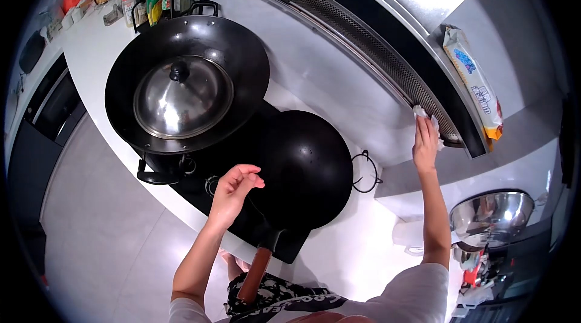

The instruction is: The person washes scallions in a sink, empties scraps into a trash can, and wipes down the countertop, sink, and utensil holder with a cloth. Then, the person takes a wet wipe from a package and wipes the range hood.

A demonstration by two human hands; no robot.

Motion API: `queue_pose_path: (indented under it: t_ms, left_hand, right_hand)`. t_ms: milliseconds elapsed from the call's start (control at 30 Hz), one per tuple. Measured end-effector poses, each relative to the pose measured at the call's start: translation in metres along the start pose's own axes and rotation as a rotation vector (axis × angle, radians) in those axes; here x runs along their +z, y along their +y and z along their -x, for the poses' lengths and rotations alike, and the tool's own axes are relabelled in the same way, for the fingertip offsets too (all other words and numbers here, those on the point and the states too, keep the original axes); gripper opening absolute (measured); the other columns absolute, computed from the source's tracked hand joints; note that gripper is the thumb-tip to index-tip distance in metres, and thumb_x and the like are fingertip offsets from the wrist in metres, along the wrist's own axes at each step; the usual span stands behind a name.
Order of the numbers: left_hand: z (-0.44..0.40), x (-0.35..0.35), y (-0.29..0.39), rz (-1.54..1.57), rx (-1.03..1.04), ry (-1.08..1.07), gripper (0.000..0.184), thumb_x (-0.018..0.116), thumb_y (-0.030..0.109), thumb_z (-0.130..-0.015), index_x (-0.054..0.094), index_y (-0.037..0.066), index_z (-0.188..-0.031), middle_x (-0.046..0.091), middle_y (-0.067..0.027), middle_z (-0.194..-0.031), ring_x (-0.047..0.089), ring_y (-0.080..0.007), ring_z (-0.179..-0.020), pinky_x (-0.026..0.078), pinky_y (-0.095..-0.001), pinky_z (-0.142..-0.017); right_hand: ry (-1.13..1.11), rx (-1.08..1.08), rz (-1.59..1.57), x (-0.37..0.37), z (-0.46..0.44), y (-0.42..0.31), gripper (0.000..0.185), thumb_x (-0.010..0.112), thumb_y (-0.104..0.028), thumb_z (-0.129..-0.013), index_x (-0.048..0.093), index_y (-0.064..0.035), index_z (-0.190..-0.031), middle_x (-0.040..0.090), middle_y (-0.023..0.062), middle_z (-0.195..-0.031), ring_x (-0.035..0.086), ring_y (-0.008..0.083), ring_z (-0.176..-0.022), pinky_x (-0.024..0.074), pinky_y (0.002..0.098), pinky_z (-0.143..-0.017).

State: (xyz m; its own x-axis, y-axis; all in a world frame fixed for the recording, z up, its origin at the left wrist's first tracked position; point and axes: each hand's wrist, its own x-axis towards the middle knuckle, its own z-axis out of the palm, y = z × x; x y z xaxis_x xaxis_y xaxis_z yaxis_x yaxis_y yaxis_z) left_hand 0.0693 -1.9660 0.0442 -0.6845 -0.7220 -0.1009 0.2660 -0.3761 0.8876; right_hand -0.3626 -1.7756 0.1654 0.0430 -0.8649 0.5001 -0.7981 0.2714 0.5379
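My right hand [425,141] presses a crumpled white cloth or tissue [437,128] against the lower right end of the range hood's perforated strip [387,60]. Its fingers lie over the white material. My left hand [238,187] is raised above the front of the black stove, with its fingers curled and the fingertips near the thumb; whether something small is between them is too small to tell. Just right of it sits a black wok [308,166] with a brown wooden handle [255,274] pointing toward my body.
A large two-handled wok [248,57] with a domed steel lid [181,102] stands at the left. Bottles [154,3] fill a rack behind it. A wire ring [365,172] lies right of the black wok. Further right are a white packet [475,81] and a steel bowl [491,217].
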Motion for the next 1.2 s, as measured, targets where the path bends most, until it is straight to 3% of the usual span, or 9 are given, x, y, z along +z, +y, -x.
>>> queue_pose_path:
  t_ms: [100, 200, 267, 333, 433, 567, 767, 967, 1200]
  left_hand:
    - [0.001, -0.003, -0.006, -0.031, 0.009, 0.006, 0.020, 0.051, 0.018, -0.096, 0.058, 0.001, -0.105, 0.062, -0.0045, -0.085, 0.062, -0.0143, -0.084, 0.049, -0.0282, -0.084]
    - [0.002, 0.002, -0.008, -0.015, 0.010, 0.012, 0.020, 0.051, 0.018, -0.096, 0.058, 0.001, -0.105, 0.062, -0.0046, -0.085, 0.062, -0.0141, -0.084, 0.049, -0.0282, -0.084]
    - [0.003, 0.006, -0.007, -0.009, 0.005, 0.027, 0.020, 0.051, 0.017, -0.096, 0.058, 0.001, -0.105, 0.062, -0.0047, -0.086, 0.062, -0.0141, -0.084, 0.049, -0.0282, -0.084]
    - [0.003, 0.007, -0.005, -0.005, 0.021, 0.047, 0.019, 0.050, 0.017, -0.096, 0.058, 0.001, -0.105, 0.062, -0.0048, -0.086, 0.062, -0.0141, -0.084, 0.048, -0.0283, -0.084]
    - [0.000, 0.005, -0.003, 0.028, 0.075, 0.084, 0.019, 0.049, 0.016, -0.096, 0.057, 0.002, -0.105, 0.062, -0.0047, -0.086, 0.062, -0.0141, -0.084, 0.048, -0.0285, -0.084]
    - [-0.005, 0.007, 0.001, 0.004, 0.047, 0.099, 0.019, 0.049, 0.017, -0.097, 0.058, 0.002, -0.105, 0.061, -0.0043, -0.085, 0.062, -0.0139, -0.083, 0.048, -0.0282, -0.084]
    - [-0.012, 0.012, -0.001, 0.010, 0.064, 0.065, 0.019, 0.049, 0.017, -0.096, 0.058, 0.002, -0.105, 0.061, -0.0044, -0.085, 0.062, -0.0136, -0.083, 0.048, -0.0280, -0.083]
    - [-0.018, 0.016, -0.003, 0.033, 0.063, 0.022, 0.019, 0.049, 0.017, -0.096, 0.058, 0.002, -0.105, 0.062, -0.0045, -0.086, 0.062, -0.0141, -0.084, 0.049, -0.0279, -0.083]
    - [-0.035, 0.022, 0.000, 0.004, 0.058, -0.039, 0.021, 0.051, 0.019, -0.096, 0.058, 0.002, -0.106, 0.062, -0.0047, -0.087, 0.062, -0.0141, -0.085, 0.049, -0.0279, -0.083]
  right_hand:
    - [0.113, -0.300, -0.073, -0.006, -0.048, -0.030, 0.031, 0.051, 0.000, -0.080, 0.059, 0.0088, -0.109, 0.056, 0.0127, -0.123, 0.053, 0.0298, -0.113, 0.0437, 0.0402, -0.090]
    - [0.193, -0.404, -0.236, 0.026, -0.149, -0.088, 0.031, 0.054, -0.004, -0.077, 0.061, 0.0072, -0.105, 0.054, 0.0116, -0.126, 0.053, 0.0272, -0.112, 0.0448, 0.0377, -0.085]
    - [0.139, -0.525, -0.247, 0.053, -0.214, -0.125, 0.032, 0.056, -0.010, -0.078, 0.060, 0.0063, -0.105, 0.051, 0.0096, -0.129, 0.047, 0.0240, -0.119, 0.0405, 0.0350, -0.093]
    - [0.169, -0.601, -0.070, 0.066, -0.273, -0.163, 0.033, 0.055, -0.013, -0.077, 0.063, 0.0048, -0.104, 0.053, 0.0113, -0.127, 0.045, 0.0239, -0.121, 0.0351, 0.0355, -0.102]
    - [-0.097, -0.634, 0.373, 0.075, -0.311, -0.182, 0.030, 0.053, -0.014, -0.077, 0.068, 0.0022, -0.098, 0.057, 0.0138, -0.121, 0.046, 0.0246, -0.120, 0.0291, 0.0354, -0.108]
    - [0.095, -0.616, 0.425, 0.089, -0.272, -0.151, 0.026, 0.054, -0.016, -0.076, 0.072, -0.0004, -0.087, 0.058, 0.0150, -0.119, 0.046, 0.0258, -0.120, 0.0261, 0.0352, -0.110]
    - [-0.278, -0.638, 0.339, 0.036, -0.152, -0.063, 0.032, 0.054, -0.016, -0.074, 0.069, 0.0018, -0.096, 0.056, 0.0161, -0.123, 0.044, 0.0240, -0.123, 0.0293, 0.0340, -0.107]
    - [-0.316, -0.497, 0.312, 0.020, -0.017, 0.025, 0.041, 0.055, -0.013, -0.072, 0.062, 0.0076, -0.107, 0.055, 0.0151, -0.123, 0.048, 0.0256, -0.120, 0.0375, 0.0334, -0.099]
    - [-0.215, -0.530, 0.257, 0.026, -0.056, 0.002, 0.035, 0.057, -0.013, -0.070, 0.066, 0.0053, -0.099, 0.055, 0.0104, -0.121, 0.049, 0.0224, -0.118, 0.0382, 0.0345, -0.099]
